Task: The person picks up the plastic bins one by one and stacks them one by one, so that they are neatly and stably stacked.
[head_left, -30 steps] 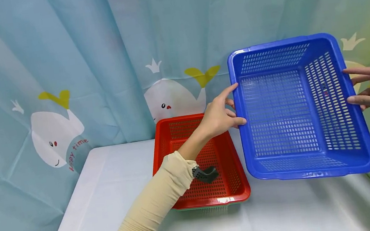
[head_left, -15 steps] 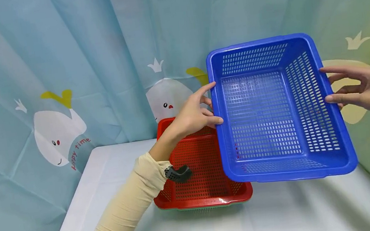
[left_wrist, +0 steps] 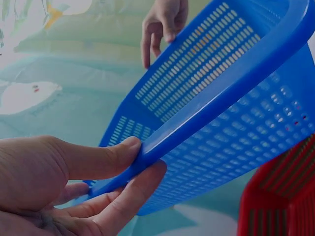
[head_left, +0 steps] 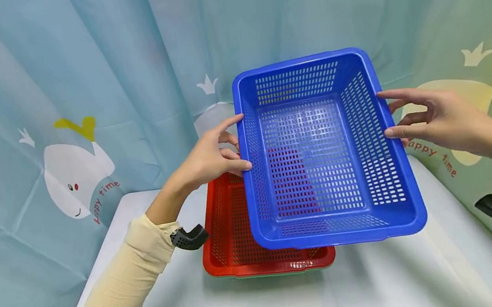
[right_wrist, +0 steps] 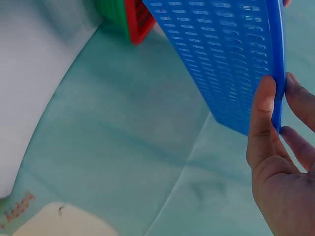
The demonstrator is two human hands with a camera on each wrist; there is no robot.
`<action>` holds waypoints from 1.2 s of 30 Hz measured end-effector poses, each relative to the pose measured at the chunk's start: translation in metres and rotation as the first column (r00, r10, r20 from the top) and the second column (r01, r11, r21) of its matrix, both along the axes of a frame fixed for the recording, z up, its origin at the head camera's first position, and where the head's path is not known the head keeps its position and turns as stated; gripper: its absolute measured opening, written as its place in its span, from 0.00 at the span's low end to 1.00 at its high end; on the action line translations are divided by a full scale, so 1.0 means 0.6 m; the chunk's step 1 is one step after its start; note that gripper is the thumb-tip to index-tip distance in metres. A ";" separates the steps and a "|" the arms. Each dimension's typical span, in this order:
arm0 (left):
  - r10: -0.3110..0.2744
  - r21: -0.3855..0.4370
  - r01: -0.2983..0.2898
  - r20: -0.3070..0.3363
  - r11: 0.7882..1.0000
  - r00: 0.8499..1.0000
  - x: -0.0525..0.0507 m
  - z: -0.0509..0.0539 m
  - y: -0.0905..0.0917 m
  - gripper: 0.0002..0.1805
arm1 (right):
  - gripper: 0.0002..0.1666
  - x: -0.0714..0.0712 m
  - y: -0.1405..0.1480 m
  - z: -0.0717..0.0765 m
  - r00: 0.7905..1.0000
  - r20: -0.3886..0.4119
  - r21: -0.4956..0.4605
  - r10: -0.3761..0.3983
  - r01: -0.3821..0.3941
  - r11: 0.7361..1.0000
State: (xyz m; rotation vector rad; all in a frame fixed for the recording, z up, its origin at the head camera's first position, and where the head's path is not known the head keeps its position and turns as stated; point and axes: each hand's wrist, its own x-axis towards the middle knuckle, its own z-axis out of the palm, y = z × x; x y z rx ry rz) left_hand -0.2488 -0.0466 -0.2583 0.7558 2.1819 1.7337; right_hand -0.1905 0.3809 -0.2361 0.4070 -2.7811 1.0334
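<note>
A blue plastic basket (head_left: 307,155) with slotted walls is held up in the air, its opening tilted toward me. My left hand (head_left: 208,156) pinches its left rim between thumb and fingers, as the left wrist view shows close up on the rim (left_wrist: 197,120). On the opposite rim, my right hand (head_left: 439,116) pinches with thumb and fingers; in the right wrist view that hand (right_wrist: 280,147) grips the blue edge. Below and behind the blue basket stands a red basket (head_left: 228,229), partly covered from sight. A green rim (head_left: 268,275) shows just under the red one.
A white table (head_left: 177,299) bears the red and green stack. Behind it hangs a light blue curtain (head_left: 119,61) with whale prints, and the curtain continues along the right side. Dark curved pieces (head_left: 189,238) sit at both wrists.
Both hands have carried the blue basket leftward, from right of the red basket to partly over it. The grip on both rims stays the same. The red basket has not moved.
</note>
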 end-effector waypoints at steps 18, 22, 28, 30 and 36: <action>-0.061 -0.070 0.061 0.009 0.996 0.998 -0.031 0.003 -0.028 0.56 | 0.43 0.014 -0.037 0.023 0.999 0.044 -0.087 0.020 -0.016 0.996; -0.072 -0.083 0.072 -0.001 0.994 0.997 -0.036 0.002 -0.023 0.56 | 0.43 0.015 -0.033 0.024 0.998 0.061 -0.106 0.020 -0.013 0.994; -0.075 -0.095 0.077 0.027 0.992 0.997 -0.041 -0.003 -0.031 0.56 | 0.42 0.008 -0.040 0.008 0.996 0.072 -0.131 0.047 -0.037 0.991; -0.076 -0.096 0.080 0.042 0.992 0.996 -0.043 -0.007 -0.034 0.56 | 0.42 0.005 -0.041 0.001 0.995 0.080 -0.142 0.055 -0.043 0.989; -0.081 -0.098 0.090 0.089 0.991 0.993 -0.052 -0.026 -0.040 0.56 | 0.42 -0.006 -0.046 -0.025 0.991 0.109 -0.183 0.081 -0.060 0.981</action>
